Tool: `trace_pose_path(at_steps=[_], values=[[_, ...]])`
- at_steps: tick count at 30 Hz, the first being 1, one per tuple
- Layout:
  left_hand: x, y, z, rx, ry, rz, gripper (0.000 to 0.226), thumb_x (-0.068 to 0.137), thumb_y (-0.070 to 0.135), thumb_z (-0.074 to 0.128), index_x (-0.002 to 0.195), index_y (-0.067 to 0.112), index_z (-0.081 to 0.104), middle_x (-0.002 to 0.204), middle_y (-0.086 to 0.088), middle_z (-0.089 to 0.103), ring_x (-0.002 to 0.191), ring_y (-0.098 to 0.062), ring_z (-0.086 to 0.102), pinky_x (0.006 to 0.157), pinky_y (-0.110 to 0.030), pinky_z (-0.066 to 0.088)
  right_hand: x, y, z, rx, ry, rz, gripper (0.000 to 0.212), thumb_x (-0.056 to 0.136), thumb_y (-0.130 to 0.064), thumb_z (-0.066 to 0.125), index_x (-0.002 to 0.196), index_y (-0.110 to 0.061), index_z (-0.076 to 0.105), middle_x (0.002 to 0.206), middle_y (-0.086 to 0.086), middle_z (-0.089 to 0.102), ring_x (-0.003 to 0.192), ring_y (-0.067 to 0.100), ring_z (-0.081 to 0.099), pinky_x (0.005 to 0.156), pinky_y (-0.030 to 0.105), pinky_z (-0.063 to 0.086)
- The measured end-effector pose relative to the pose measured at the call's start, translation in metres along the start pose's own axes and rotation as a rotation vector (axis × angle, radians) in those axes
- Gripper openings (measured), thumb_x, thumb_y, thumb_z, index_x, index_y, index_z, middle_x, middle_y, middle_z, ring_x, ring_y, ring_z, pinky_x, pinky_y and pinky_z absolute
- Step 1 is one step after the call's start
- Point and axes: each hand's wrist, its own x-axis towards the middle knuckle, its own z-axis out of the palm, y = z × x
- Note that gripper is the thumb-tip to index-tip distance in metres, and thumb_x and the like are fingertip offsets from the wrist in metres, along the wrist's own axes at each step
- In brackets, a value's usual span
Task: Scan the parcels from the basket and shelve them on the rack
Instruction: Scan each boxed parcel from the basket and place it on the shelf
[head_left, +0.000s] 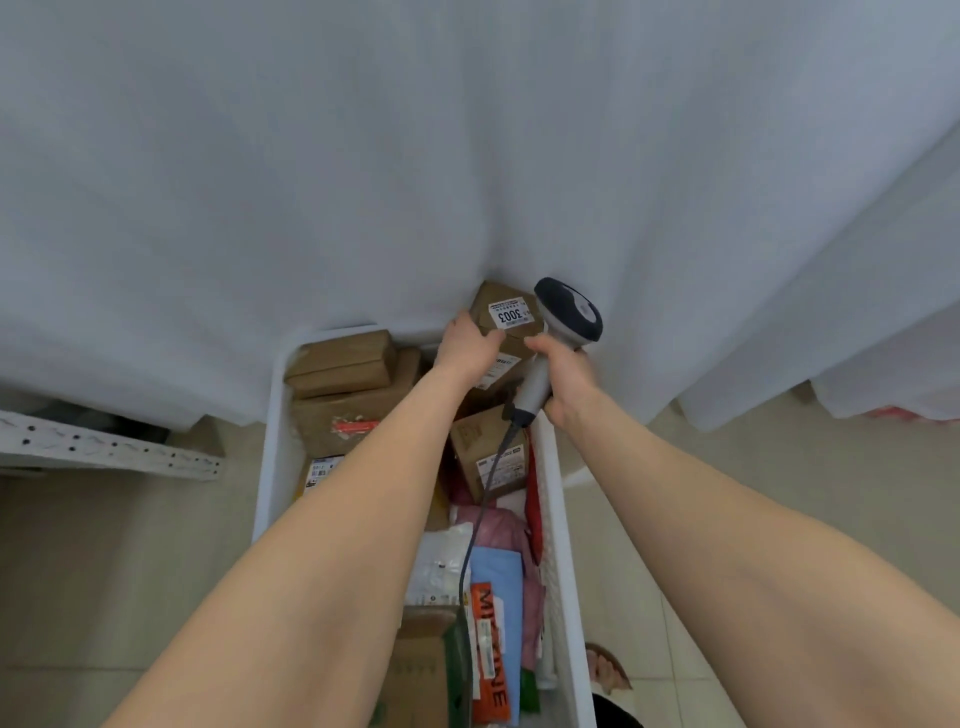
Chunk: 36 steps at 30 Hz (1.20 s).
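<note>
My left hand (464, 344) grips a small brown cardboard parcel (506, 332) above the far end of the white basket (280, 447). A white label reading 3003 (510, 312) faces up on it. My right hand (566, 382) holds a grey handheld scanner (563, 332) by its handle, its dark head just right of the label. The scanner's cable (480, 512) trails down over the basket. Inside the basket lie several brown boxes (343, 395) and soft mailer bags (498, 597).
A white cloth (467, 156) hangs across the whole back of the view. The white perforated metal rack beam (109, 449) shows at the left, low down. Pale floor tiles (675, 509) lie on both sides of the basket. A sandalled foot (610, 670) stands at the basket's right.
</note>
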Motion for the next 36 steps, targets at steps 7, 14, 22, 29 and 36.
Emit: trace_pose_path(at_steps=[7,14,22,29,36], values=[[0.001,-0.011,-0.007,-0.165,-0.067,-0.079,0.039,0.095,0.028,0.055,0.130,0.013,0.050,0.126,-0.008,0.060,0.102,-0.019,0.060,0.077,-0.026,0.048,0.005,0.007,0.009,-0.003,-0.011,0.016,0.037,0.087,-0.008,0.065,0.124,-0.008,0.057,0.115,0.016,0.067,0.104,0.033,0.065,0.094,0.051,0.053],[-0.065,-0.018,-0.063,-0.551,-0.055,-0.270,0.066,0.083,0.029,0.072,0.140,0.020,0.040,0.119,0.000,0.058,0.093,-0.016,0.061,0.073,-0.035,0.055,-0.061,-0.005,0.018,0.009,0.037,0.029,0.042,0.085,-0.025,0.074,0.120,-0.009,0.059,0.106,0.013,0.069,0.099,0.032,0.068,0.092,0.052,0.054],[-0.157,0.015,-0.176,-0.284,-0.275,-0.052,0.096,0.068,0.014,0.083,0.146,0.023,0.028,0.136,-0.004,0.052,0.118,-0.021,0.054,0.096,-0.041,0.049,-0.185,-0.047,0.050,0.005,-0.003,0.043,0.048,0.083,-0.023,0.076,0.125,-0.012,0.056,0.101,0.011,0.073,0.085,0.027,0.072,0.069,0.040,0.061],[-0.233,0.047,-0.273,-0.213,-0.220,0.050,0.102,0.061,0.012,0.086,0.143,0.016,0.025,0.139,-0.002,0.044,0.124,-0.021,0.045,0.102,-0.041,0.043,-0.298,-0.086,0.091,-0.088,-0.053,-0.006,0.049,0.081,-0.029,0.078,0.122,-0.011,0.058,0.100,0.011,0.073,0.087,0.031,0.072,0.084,0.051,0.058],[-0.308,0.079,-0.371,-0.356,0.029,0.006,0.077,0.071,0.047,0.077,0.132,0.014,0.045,0.103,0.009,0.062,0.084,-0.001,0.061,0.060,-0.014,0.045,-0.398,-0.096,0.108,-0.042,-0.119,-0.048,0.040,0.078,-0.039,0.079,0.104,-0.019,0.056,0.098,0.004,0.065,0.076,0.019,0.064,0.061,0.032,0.054]])
